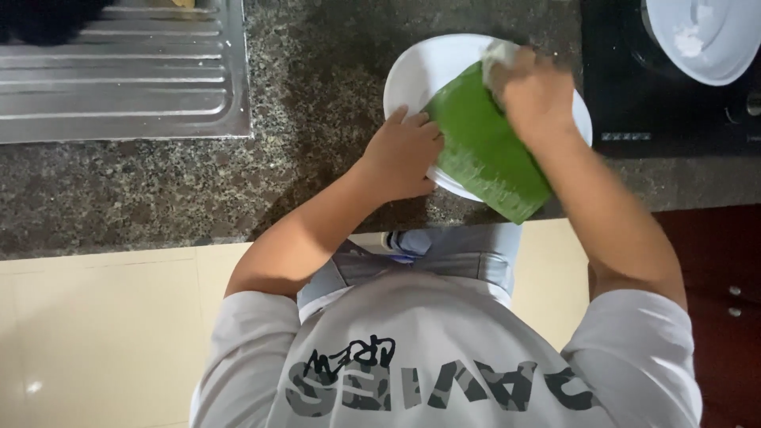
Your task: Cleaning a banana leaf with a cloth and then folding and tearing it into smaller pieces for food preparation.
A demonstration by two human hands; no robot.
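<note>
Head view, looking down at a speckled granite table (pixel 158 190). A white plate (pixel 420 71) sits at about one o'clock from the picture's centre, with a green leaf (pixel 483 150) laid across it, its lower end overhanging the table's front edge. The left hand (pixel 403 154) rests at the plate's nine o'clock rim, fingers spread flat and pressing on the leaf's edge, closed on nothing. The right hand (pixel 535 95), at the leaf's twelve o'clock end, has its grip clamped on a pale wad, probably a cloth (pixel 498 55), pressed against the leaf. A steel drainboard (pixel 119 71) lies at ten o'clock; a black stove (pixel 634 95) bearing a white bowl (pixel 713 47) lies at two o'clock.
</note>
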